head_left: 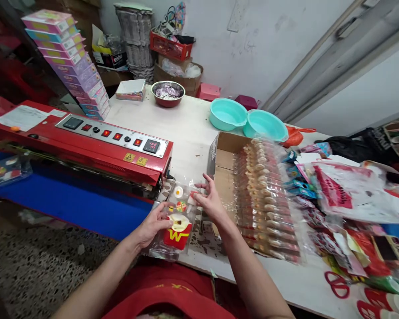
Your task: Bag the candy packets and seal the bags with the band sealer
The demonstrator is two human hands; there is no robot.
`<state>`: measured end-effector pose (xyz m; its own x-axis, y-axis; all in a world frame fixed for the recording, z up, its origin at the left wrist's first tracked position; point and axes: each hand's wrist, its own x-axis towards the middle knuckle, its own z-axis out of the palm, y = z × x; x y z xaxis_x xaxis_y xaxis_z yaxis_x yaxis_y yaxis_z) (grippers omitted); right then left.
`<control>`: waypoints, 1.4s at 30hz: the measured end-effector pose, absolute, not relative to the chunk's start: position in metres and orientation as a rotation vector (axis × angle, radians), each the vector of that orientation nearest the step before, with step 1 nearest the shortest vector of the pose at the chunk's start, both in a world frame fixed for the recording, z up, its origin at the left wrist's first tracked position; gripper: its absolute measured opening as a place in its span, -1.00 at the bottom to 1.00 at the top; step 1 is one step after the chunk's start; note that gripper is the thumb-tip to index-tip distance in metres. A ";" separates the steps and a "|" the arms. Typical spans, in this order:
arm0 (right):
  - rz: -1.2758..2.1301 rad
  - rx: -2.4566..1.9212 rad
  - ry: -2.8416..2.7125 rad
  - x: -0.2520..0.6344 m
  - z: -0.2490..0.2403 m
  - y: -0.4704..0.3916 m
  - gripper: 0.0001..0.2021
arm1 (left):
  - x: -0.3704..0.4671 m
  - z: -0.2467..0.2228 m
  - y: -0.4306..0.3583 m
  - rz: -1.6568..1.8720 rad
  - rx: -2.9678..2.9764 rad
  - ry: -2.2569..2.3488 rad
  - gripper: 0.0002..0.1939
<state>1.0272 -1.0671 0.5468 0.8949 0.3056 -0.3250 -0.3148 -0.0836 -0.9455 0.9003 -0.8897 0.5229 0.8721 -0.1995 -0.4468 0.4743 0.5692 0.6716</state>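
Note:
A clear plastic bag (191, 221) lies at the table's front edge, between my hands. Inside it are a red-and-yellow toy fries carton (177, 235), a small toy fried egg (178, 192) and a round, multicoloured toy piece (181, 206). My left hand (153, 227) pinches the bag's left side, its thumb across the carton's top. At the upper right of the bag, my right hand (211, 199) has its thumb against a small red piece (193, 195) and the plastic, other fingers raised. Exactly what the right fingertips pinch is partly hidden.
A red sealing machine (116, 155) with a blue belt (69, 195) stands left. Right of my hands, a cardboard box (224, 159) holds a row of filled bags (262, 195). Two turquoise basins (228, 114), red scissors (337, 285) and a tall stack of boxes (73, 66) surround the work.

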 end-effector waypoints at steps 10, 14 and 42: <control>0.813 -1.526 -0.106 1.026 0.533 -1.041 -0.63 | 0.877 0.516 -0.852 -0.358 0.929 0.418 -0.40; 0.704 -1.560 0.002 1.022 0.520 -1.043 -0.59 | 0.875 0.516 -0.849 -0.416 0.947 0.428 -0.24; 1.091 -1.803 -0.099 0.994 0.498 -1.075 -0.54 | 0.836 0.503 -0.761 -0.127 1.301 0.796 -0.36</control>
